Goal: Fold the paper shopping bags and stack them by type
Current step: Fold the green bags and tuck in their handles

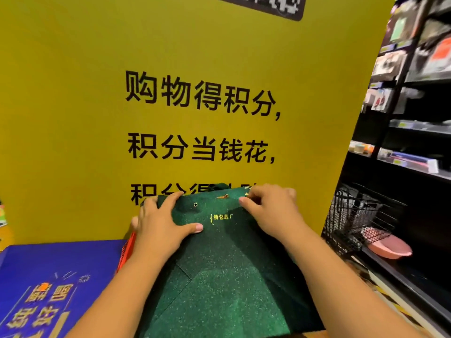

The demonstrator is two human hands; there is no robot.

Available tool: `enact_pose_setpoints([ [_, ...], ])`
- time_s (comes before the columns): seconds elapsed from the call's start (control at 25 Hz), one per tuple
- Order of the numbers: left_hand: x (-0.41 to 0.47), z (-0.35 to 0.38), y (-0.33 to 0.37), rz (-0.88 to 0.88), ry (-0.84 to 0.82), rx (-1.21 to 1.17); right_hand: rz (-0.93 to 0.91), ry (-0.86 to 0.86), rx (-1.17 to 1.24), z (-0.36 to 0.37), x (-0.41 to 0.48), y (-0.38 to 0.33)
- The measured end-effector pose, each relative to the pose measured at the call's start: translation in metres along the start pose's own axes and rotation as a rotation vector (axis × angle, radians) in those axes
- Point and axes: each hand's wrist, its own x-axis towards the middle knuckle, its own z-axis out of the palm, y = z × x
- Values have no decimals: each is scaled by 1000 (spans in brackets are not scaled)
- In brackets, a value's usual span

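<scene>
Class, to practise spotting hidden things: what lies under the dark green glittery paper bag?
Only a red-orange edge peeks out left of the dark green glittery paper bag, beside the left hand; the rest beneath is covered.

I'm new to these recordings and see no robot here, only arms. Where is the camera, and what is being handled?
There is no machine here. A person works with bare hands, and the single picture comes from a camera worn on their head, looking forward and down. The left hand presses flat on a dark green paper bag lying flat in front of them. The right hand has its fingers curled at the bag's top edge, seemingly in a pinching grip. To the left lies what looks like a flat blue bag with gold print. A yellow sign stands behind, with a wire basket and shop shelves on the right.
</scene>
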Motion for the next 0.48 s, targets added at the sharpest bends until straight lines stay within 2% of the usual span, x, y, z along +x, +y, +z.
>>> enact_pose_setpoints([
  [0.08, 0, 1, 0, 0, 1, 5, -23, -140, 197, 3, 1, -20],
  [0.16, 0, 0, 0, -2, -13, 14, 20, -173, 297, 6, -1, -31],
  [0.28, 1, 0, 2, 11, -29, 29, 97, 44, 205, -8, -2, -33],
  [0.32, 1, -1, 2, 15, -33, 29, 111, 85, 246, -16, -1, -31],
  [0.4, 2, -2, 2, 21, -31, 24, 92, -9, 565, -32, 3, -31],
  [0.48, 1, -2, 3, 20, -29, 29, -16, -147, 876, -41, 3, -34],
])
